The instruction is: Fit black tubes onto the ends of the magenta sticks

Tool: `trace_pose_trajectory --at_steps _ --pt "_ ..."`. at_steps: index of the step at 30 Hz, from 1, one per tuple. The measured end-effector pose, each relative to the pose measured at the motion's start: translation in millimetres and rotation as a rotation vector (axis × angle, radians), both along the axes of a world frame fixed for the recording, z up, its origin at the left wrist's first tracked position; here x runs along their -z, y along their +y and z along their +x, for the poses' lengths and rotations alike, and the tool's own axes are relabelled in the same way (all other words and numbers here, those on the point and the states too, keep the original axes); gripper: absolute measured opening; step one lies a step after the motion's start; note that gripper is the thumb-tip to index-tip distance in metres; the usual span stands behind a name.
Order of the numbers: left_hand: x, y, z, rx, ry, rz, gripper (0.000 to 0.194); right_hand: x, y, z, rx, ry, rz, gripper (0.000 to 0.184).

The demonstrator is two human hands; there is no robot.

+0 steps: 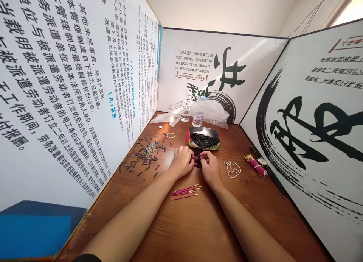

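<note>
My left hand (183, 161) is closed around a bundle of thin magenta sticks (196, 159), with black pieces showing among them. From the other side, the fingers of my right hand (210, 166) are pinched on the black ends of that same bundle. Its far part is hidden by my fingers. Nearer to me, between my forearms, a few loose magenta sticks with gold tips (185, 191) lie on the wooden table (181, 224). Just beyond my hands stands an open box (191, 144) filled with short black tubes (204, 140).
Short black tubes (149, 150) are scattered at the left. White rubber bands (233, 169) and a banded bundle of magenta sticks (256, 166) lie right, beside a watch (262, 161). Two plastic bottles (198, 116) and clear bags stand behind. Printed panels (198, 65) wall in the table.
</note>
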State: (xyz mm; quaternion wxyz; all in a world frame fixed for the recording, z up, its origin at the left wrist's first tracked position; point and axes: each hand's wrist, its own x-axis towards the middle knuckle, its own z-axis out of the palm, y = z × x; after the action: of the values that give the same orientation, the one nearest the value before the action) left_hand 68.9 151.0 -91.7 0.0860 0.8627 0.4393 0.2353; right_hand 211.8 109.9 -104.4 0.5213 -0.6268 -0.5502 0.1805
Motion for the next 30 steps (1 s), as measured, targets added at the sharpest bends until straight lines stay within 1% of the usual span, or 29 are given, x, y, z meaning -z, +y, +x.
trace_pose_trajectory --at_steps 4,9,19,27,30 --pt "0.7 0.4 0.5 -0.003 -0.003 -0.016 0.006 0.5 0.4 -0.3 -0.037 0.063 -0.014 0.018" --pt "2.3 1.8 0.3 0.002 -0.032 -0.012 0.006 0.5 0.9 -0.9 -0.052 0.118 -0.005 0.017" --pt "1.2 1.5 -0.1 0.011 -0.021 -0.028 0.009 1.0 1.0 -0.7 -0.07 0.148 -0.008 0.017" --pt "4.6 4.1 0.4 0.007 -0.038 -0.009 0.007 7.7 4.2 1.8 -0.101 0.146 -0.036 0.021" --pt "4.1 4.1 0.4 0.009 -0.044 -0.012 0.007 6.0 4.0 1.4 -0.107 0.168 -0.03 0.02"
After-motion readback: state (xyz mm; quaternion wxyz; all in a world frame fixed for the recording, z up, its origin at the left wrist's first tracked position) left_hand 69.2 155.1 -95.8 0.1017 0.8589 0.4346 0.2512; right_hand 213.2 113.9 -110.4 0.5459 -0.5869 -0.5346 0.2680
